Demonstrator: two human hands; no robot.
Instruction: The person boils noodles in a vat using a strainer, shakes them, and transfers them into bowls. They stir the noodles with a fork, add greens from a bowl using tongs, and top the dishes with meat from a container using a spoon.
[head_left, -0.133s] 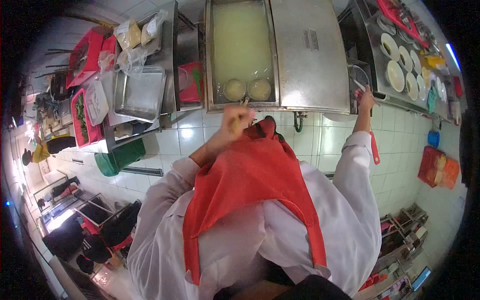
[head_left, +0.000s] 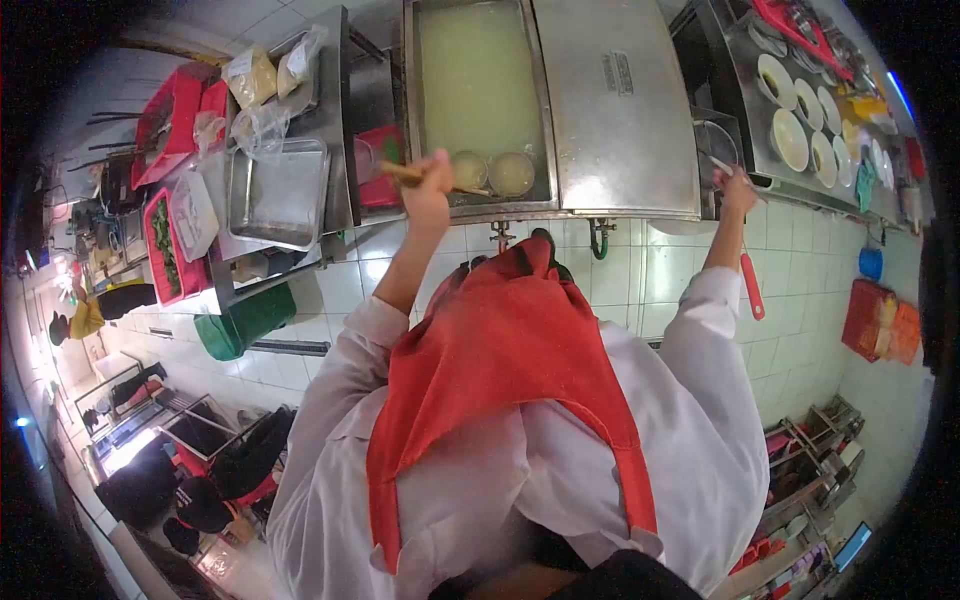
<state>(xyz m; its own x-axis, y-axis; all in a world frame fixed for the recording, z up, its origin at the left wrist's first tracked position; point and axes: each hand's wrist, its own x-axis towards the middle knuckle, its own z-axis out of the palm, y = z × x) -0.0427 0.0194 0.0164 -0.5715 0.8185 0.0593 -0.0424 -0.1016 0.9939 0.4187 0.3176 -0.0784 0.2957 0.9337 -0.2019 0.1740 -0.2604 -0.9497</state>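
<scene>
My left hand is closed around long wooden chopsticks at the front edge of a steel boiling tank. The chopsticks slant across to two round noodle baskets, the left basket and the right basket, which sit side by side in cloudy yellowish liquid. Far to the right, my right hand grips a thin pale handle. That handle reaches over a round container beside the tank; its far end is hidden.
A flat steel lid covers the tank's right side. White bowls stand on the right counter. To the left are a steel tray, a red tub of greens and bagged food. A green bin stands below.
My left hand has moved left and away from me with the chopsticks, which now lie across near the baskets. My right hand stays at the pale handle, shifted slightly.
</scene>
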